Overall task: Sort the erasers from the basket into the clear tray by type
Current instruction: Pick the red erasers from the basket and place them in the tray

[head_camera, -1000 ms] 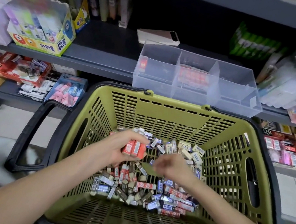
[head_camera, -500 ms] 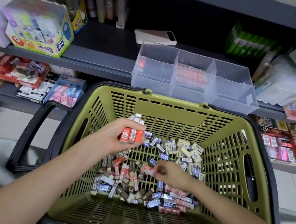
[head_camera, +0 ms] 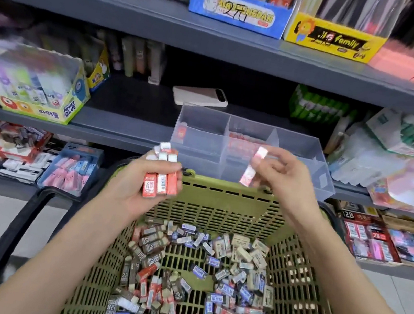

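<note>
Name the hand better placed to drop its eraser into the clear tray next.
Right. The right hand pinches one red eraser raised in front of the clear tray's middle compartment, where stored red erasers lie. The left hand grips a bundle of red erasers lower, short of the tray's left corner.

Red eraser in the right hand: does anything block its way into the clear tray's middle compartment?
Nothing visible does. The right hand pinches the red eraser just in front of the clear tray, which is open on top; only its near wall lies ahead.

Bright, even shop light — motion blur at edges, wide-angle bowing, soft shadows.
</note>
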`<state>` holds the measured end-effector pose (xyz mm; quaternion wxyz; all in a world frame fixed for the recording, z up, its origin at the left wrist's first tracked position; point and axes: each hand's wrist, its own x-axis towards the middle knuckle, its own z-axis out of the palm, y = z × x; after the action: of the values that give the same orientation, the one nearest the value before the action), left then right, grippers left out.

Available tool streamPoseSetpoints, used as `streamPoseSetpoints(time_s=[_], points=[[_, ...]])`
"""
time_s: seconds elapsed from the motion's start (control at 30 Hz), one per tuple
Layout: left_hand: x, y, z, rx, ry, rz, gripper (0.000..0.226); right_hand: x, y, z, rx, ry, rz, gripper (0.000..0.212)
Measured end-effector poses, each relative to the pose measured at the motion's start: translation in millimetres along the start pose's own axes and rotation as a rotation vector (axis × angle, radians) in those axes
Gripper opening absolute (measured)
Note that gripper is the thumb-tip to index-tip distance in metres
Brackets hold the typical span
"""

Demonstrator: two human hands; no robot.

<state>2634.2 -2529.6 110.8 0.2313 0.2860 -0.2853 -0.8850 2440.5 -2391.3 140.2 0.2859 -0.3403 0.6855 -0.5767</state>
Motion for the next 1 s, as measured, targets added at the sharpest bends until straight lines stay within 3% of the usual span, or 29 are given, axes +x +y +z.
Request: streamPoseSetpoints(time_s=[0.1,0.23,0.33,0.47,0.6,0.8,0.87,0.93,1.0], points=[[17.7,15.1,14.1,-0.021,0.004,0.098,0.046,52.8,-6.8,4.3,-0.055,0.259,-0.028,0.023],[42.1,27.2,25.8,-0.059,0.02,0.141,0.043,115.7,-3.6,16.5,-0.097,0.385,0.06,0.025],[55.9,30.2,26.8,-0.064,0.016,0.138,0.049,133.9,7.7,27.3,-0.192,0.337,0.081,0.027],[67.5,29.0,23.3,-0.053,0.012,0.132,0.049,138.3,22.0,31.2,-0.557,0.184,0.124,0.019],[74.9,27.3,22.7,-0.021,0.015,0.139,0.056,142.6,22.4,29.8,-0.546,0.105,0.125,0.014],[78.7,24.8,25.9,-0.022,0.024,0.124,0.056,143.5,23.0,16.0,-0.567,-0.145,0.188,0.016],[78.5,23.7,30.5,-0.062,0.03,0.102,0.049,140.4,20.2,15.1,-0.586,-0.14,0.174,0.021],[78.3,22.7,35.5,-0.118,0.046,0.078,0.04,131.9,14.6,20.8,-0.621,0.009,0.067,0.021],[79.1,21.3,39.1,-0.178,0.049,0.07,0.034,112.6,6.5,30.4,-0.499,0.088,-0.072,0.014]])
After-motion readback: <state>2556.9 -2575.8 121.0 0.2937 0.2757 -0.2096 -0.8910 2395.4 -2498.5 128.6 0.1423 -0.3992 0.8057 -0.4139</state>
